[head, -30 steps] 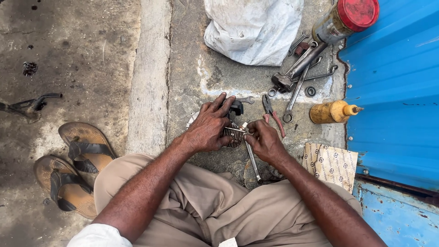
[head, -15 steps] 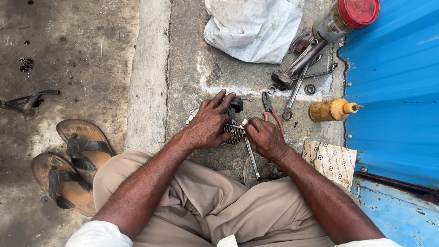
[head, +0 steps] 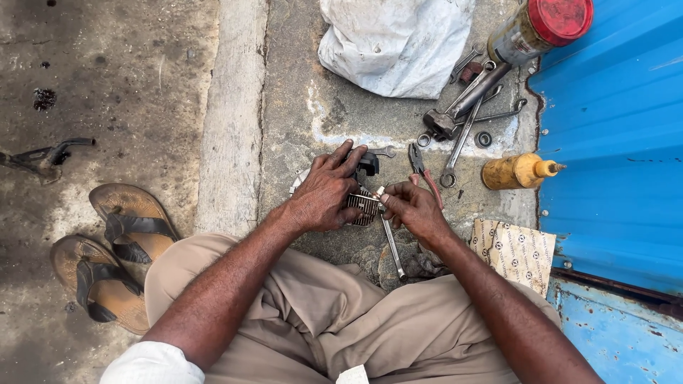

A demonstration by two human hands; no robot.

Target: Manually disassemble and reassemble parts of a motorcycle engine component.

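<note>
My left hand [head: 329, 190] presses down on a finned metal engine part [head: 364, 206] that rests on the concrete in front of my knees. My right hand [head: 411, 206] pinches a small pale piece at the part's right edge, fingers closed on it. A long spanner [head: 392, 249] lies on the ground just under my right hand, pointing toward my lap. Red-handled pliers [head: 425, 173] lie just beyond my right hand.
Several spanners and a hammer [head: 462, 107] lie ahead, with a white cloth bag [head: 395, 43], a red-capped jar [head: 541, 28] and a yellow oil bottle [head: 519, 172]. A blue metal wall [head: 612, 142] stands right. A cardboard packet [head: 518, 249] lies at right, sandals [head: 117, 249] at left.
Both hands have stayed on the finned part with only small finger shifts; the view has drifted slightly.
</note>
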